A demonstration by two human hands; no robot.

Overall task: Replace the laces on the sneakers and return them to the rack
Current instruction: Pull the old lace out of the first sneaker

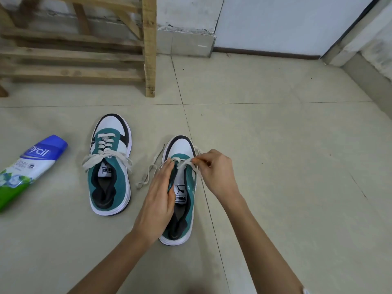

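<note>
Sneaker being laced (pixel 182 147) is set on the floor tiles (pixel 275 145), toe pointed away, heel nearest the camera. Its lace (pixel 148 174) is threaded only at the front eyelets; one loose end is trailed onto the floor to the left.

Left hand (pixel 159 198): fingers kept straight and laid along the left eyelet edge, fingertips touching the lace at the front, thumb placed at the inner edge of the opening. Nothing is gripped.

Right hand (pixel 216 172): fingers curled, the right-side strand of the lace pinched between thumb and fingertips just above the front eyelets.

Second sneaker (pixel 110 164) is parked beside it on the left, apart, laced up, with lace ends draped to both sides.

A blue-capped bottle (pixel 27 168) is laid on its side at far left. The wooden rack (pixel 84 54) is seen beyond, against the wall, well apart from both sneakers
</note>
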